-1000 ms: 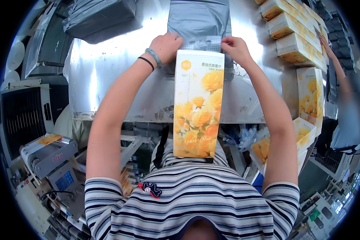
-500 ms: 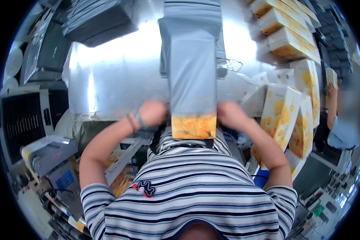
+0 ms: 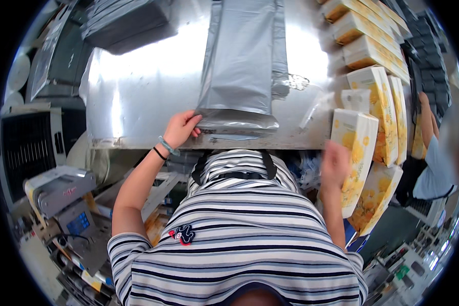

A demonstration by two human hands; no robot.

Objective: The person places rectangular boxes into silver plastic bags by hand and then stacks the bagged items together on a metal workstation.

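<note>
A grey plastic mailing bag (image 3: 239, 76) lies lengthwise on the metal table, on top of other grey bags. Its mouth faces me near the front edge, the upper layer slightly apart from the lower. My left hand (image 3: 184, 128) pinches the left corner of that mouth between thumb and fingers. Off to the right, my right hand (image 3: 335, 166) is smeared by motion, so its fingers do not show clearly. It is right beside a white-and-yellow flowered pack (image 3: 361, 153); whether it touches the pack I cannot tell.
More flowered packs (image 3: 375, 201) lean at the right, with a row of them (image 3: 370, 51) behind. Dark grey bags (image 3: 130, 25) are stacked at the far left of the metal table (image 3: 143, 97). A machine (image 3: 61, 188) stands left; another person (image 3: 436, 158) is at right.
The flowered pack partly inside a grey bag has left the spot before my waist. My left hand has moved up to a flat bag's mouth; my right hand has swung right to the packs.
</note>
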